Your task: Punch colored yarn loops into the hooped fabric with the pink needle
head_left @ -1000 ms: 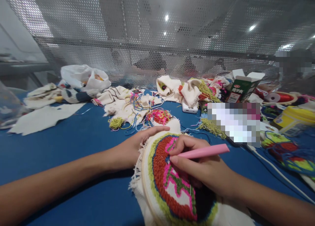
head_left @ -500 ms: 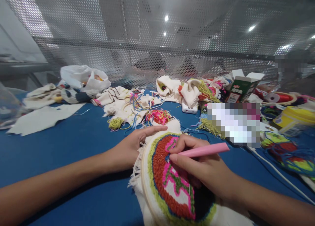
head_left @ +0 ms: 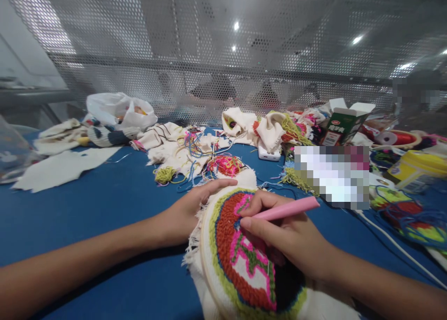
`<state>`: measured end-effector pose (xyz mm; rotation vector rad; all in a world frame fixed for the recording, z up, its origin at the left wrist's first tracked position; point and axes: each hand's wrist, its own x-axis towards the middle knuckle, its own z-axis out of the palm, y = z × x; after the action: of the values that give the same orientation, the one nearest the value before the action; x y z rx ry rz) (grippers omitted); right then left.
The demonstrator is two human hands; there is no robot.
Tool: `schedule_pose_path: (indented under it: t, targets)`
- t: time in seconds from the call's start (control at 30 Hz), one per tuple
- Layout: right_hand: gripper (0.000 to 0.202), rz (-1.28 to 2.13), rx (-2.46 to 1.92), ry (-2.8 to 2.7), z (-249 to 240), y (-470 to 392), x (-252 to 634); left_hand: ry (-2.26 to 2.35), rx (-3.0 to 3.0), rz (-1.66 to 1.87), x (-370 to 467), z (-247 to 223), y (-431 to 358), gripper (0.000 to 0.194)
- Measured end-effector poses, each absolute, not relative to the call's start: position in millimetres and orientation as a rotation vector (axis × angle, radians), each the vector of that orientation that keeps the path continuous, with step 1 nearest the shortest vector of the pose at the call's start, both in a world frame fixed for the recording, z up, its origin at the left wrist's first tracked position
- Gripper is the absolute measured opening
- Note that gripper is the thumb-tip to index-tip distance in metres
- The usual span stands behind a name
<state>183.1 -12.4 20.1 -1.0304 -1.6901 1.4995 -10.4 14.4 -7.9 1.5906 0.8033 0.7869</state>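
A round embroidery hoop (head_left: pixel 208 264) holds white cloth with looped yarn in red, yellow-green, blue, pink, green and black. My left hand (head_left: pixel 186 213) grips the hoop's upper left side, its index finger along the top edge and its other fingers hidden beneath the cloth. In my right hand (head_left: pixel 282 231) is a pink pen-like tool (head_left: pixel 288 209), pinched between thumb and fingers. Its lower end meets the upper middle of the pattern, near a small blue patch; the very tip is hidden by my fingers.
Cloth scraps (head_left: pixel 66 169) and yarn tangles (head_left: pixel 226 165) lie behind the hoop on the blue table (head_left: pixel 87 208). A green box (head_left: pixel 344 124), a yellow tub (head_left: pixel 419 169) and a white cable (head_left: pixel 394 248) are at the right. A perforated metal screen (head_left: pixel 195 41) stands behind.
The pink tool's upper end has shifted slightly left and up, with small movement of my right hand. My left hand keeps its hold on the hoop.
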Motion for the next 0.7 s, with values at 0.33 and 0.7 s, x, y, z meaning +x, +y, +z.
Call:
schedule_pose_path:
  t: [0.33,0.7]
  targets:
    - [0.011,1.553,-1.066,-1.682,20.4,-12.8,182.3,0.668,1.600,0.627,-16.0,-3.9,17.9,0.069]
    - [0.014,1.555,-1.091,-1.648,20.5,-11.0,182.1,0.670,1.508,0.656,-14.4,-5.8,17.3,0.068]
